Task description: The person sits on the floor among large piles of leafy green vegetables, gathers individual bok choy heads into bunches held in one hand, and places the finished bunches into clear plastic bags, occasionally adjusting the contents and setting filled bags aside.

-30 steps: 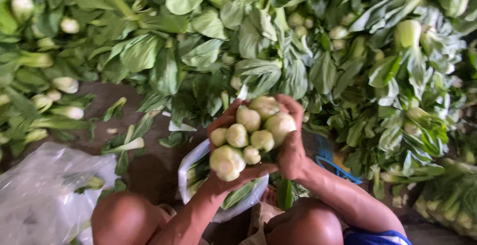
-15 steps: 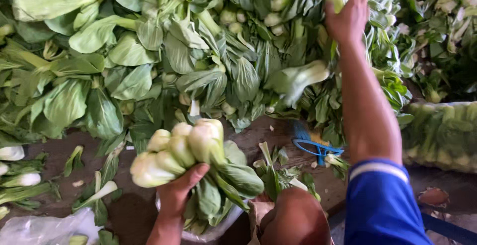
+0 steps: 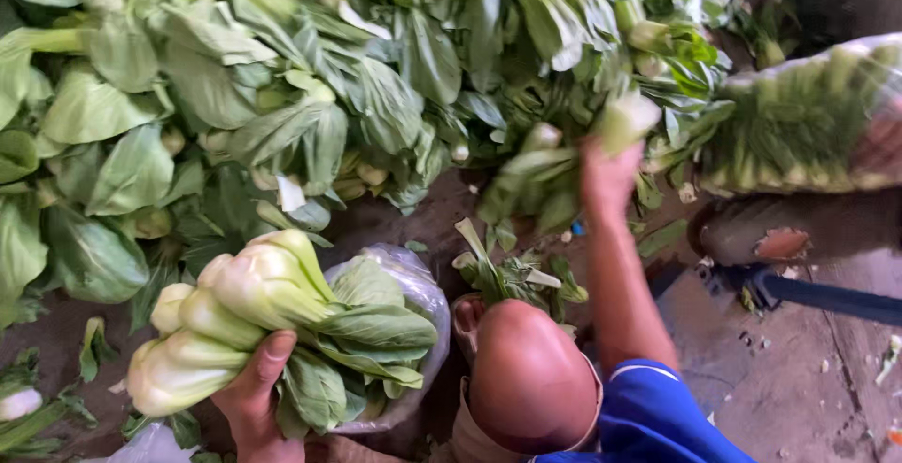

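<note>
While left hand [image 3: 252, 397] clamps bok choy bunch [image 3: 254, 327] from below, white stem ends pointing left, leaves trailing right over clear plastic bag [image 3: 413, 285], right hand [image 3: 609, 174], blurred, grasps single bok choy [image 3: 564, 167] up-right of bunch, nearer loose pile [image 3: 282, 97].

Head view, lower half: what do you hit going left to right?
Left hand gripping bok choy bunch → clear plastic bag → bare knee → right hand pulling one bok choy → bagged greens.
</note>
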Motion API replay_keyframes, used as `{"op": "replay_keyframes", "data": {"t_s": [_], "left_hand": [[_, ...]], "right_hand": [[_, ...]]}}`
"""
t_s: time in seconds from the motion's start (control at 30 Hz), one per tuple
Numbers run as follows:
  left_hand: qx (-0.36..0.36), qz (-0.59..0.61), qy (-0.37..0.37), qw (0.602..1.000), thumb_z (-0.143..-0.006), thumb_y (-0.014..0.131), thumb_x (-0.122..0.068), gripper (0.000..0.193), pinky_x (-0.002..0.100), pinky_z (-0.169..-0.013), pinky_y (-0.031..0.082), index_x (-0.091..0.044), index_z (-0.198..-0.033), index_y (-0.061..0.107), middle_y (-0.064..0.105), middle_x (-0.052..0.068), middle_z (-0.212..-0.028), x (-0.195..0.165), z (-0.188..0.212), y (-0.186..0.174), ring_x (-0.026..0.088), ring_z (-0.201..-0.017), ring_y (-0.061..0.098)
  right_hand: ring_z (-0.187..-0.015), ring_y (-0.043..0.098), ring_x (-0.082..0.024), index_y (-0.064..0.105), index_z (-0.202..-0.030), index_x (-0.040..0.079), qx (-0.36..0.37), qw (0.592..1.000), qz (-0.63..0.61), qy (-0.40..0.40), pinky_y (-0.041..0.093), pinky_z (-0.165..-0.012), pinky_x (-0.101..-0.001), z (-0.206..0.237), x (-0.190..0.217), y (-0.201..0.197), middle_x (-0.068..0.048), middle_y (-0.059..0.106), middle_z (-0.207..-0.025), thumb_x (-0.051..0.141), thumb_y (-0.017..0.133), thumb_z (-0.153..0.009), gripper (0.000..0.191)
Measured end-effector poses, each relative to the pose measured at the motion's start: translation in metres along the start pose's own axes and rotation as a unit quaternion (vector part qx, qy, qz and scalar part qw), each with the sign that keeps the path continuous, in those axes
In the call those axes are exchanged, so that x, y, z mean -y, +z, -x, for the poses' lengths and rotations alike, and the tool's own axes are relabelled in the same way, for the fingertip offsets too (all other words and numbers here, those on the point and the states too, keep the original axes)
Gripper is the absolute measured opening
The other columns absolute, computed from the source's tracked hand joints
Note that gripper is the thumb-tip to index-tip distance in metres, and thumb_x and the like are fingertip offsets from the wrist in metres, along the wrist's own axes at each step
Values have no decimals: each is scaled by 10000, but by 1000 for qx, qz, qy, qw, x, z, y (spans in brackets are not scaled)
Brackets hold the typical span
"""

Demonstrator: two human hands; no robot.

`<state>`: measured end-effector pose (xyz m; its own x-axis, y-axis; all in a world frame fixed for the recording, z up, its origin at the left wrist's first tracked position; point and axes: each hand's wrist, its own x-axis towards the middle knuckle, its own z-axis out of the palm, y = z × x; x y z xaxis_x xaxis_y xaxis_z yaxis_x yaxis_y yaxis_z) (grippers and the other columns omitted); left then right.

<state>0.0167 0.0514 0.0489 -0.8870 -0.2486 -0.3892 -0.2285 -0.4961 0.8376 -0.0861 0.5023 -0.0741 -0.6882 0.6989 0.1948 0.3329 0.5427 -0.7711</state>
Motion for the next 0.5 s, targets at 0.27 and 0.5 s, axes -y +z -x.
{"op": "replay_keyframes", "data": {"t_s": [0.27, 0.5], "left_hand": [[20, 7, 61, 998, -783, 769, -36, 535, 346, -1014, 479, -76, -1284, 587, 617, 25, -1213, 18, 8, 5, 157, -1117, 600], [169, -24, 244, 955, -833, 811, -27, 362, 332, -1079, 459, -62, -1150, 641, 605, 28, -1199, 19, -12, -19, 165, -1157, 589]], "right_hand": [[-1179, 595, -502, 354, -1379, -22, 68, 978, 120, 158, 483, -1009, -517, 57, -8, 102, -338, 637, -1241, 403, 900, -734, 946], [-875, 662, -237, 609, -1206, 35, 125, 904, -278, 300, 553, -777, -419, 82, -15, 41, -87, 697, -1030, 213, 776, -762, 506]]}}
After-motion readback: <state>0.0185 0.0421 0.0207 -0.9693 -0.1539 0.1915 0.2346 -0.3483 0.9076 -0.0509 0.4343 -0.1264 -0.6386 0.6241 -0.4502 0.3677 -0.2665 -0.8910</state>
